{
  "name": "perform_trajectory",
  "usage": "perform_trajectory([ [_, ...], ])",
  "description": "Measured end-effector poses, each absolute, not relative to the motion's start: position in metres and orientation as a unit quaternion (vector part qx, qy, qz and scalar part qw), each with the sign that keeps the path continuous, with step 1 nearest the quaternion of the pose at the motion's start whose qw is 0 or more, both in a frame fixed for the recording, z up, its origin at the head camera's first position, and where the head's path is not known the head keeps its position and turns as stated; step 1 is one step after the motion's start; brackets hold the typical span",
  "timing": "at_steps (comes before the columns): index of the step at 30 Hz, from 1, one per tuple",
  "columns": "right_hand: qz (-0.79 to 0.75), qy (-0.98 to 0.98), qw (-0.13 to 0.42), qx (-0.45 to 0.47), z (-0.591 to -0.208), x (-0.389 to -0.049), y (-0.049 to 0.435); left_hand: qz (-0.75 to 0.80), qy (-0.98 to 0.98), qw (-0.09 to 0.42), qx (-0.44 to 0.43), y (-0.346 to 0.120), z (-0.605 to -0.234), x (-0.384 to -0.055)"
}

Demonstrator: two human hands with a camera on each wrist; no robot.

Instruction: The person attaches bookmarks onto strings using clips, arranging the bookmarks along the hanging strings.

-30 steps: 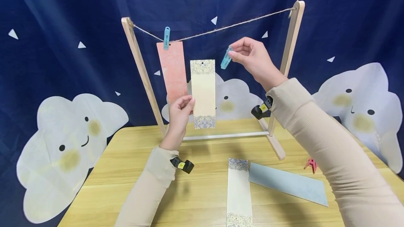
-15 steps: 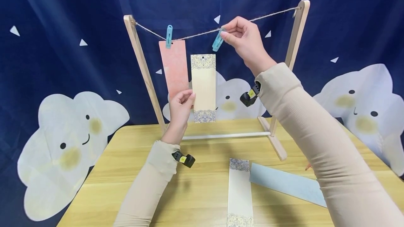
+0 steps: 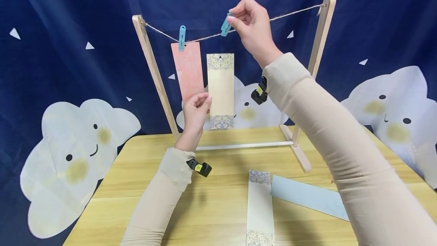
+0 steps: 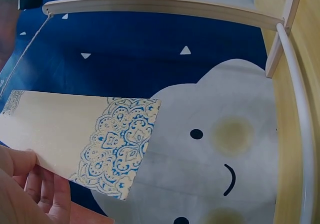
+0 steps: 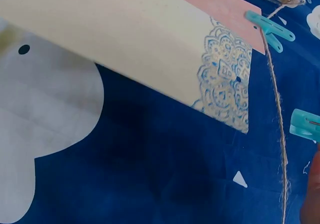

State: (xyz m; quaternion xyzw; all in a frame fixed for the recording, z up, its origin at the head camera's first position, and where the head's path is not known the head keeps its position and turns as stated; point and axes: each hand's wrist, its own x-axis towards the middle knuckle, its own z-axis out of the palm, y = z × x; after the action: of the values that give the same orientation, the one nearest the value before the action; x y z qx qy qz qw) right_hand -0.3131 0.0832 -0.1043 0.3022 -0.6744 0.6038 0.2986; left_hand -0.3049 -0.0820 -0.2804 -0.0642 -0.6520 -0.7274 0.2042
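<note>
My left hand (image 3: 194, 117) pinches a cream bookmark (image 3: 221, 88) by its left edge, thumb in front. The bookmark hangs upright, its lace-patterned ends at top and bottom and a small hole near the top, a little below the twine (image 3: 209, 38). Between thumb and fingers of my right hand (image 3: 254, 29) is a light-blue clothespin (image 3: 225, 27), tip downward, overlapping the twine in the head view. The right wrist view shows that clothespin (image 5: 305, 125) beside the twine. To the left, a pink bookmark (image 3: 187, 65) hangs from the twine under another blue clothespin (image 3: 182, 38).
The twine spans two wooden posts (image 3: 317, 44) joined low down by a white rod (image 3: 246, 146). On the wooden table (image 3: 215, 204) lie a second lace-patterned bookmark (image 3: 260, 208) and a light-blue one (image 3: 307, 196), partly behind my right sleeve. A dark-blue cloud-print curtain (image 3: 68, 29) hangs behind.
My right hand has moved up and left, bringing the clothespin from beside the cream bookmark to the twine. My left hand has raised the bookmark slightly. The sleeve now covers most of the red clip.
</note>
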Motion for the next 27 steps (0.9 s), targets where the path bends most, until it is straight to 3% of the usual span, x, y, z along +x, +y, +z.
perform_trajectory([
  [12, 0.565, -0.727, 0.291, 0.26, -0.098, -0.336, 0.068, -0.719, -0.658, 0.217, -0.055, -0.083, -0.277, -0.307],
  [27, 0.512, -0.791, 0.261, 0.21, -0.098, -0.331, 0.064, -0.723, -0.654, 0.22, -0.028, -0.081, -0.275, -0.309],
])
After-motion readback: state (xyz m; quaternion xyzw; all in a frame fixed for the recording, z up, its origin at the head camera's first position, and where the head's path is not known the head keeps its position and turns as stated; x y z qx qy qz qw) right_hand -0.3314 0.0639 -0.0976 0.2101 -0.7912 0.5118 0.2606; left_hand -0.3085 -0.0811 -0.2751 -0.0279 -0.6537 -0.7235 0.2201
